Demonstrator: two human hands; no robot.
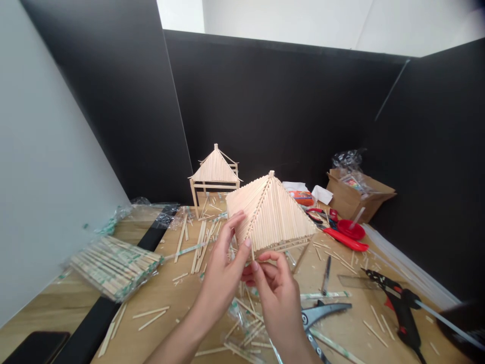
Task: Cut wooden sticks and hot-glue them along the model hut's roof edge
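A small pavilion model (pixel 280 217) of pale wooden sticks, with a pointed four-sided roof, stands tilted in my hands at the centre. My left hand (pixel 223 258) grips its near lower roof corner, fingers on the left slope and thumb at the corner. Just below that corner, my right hand (pixel 275 290) pinches a thin stick (pixel 253 253) between thumb and fingers; its lower end is hidden by the hand. A second stick pavilion (pixel 215 169), with part of its roof frame uncovered, stands farther back on the left.
On the wooden table (pixel 204 331) lie loose sticks, a bagged stick bundle (pixel 115 268) at left, pliers (pixel 326 311), a glue gun (pixel 397 303) and a red dish (pixel 350 229) at right. A cardboard box (pixel 352 197) stands behind; black partitions (pixel 280 106) enclose the table.
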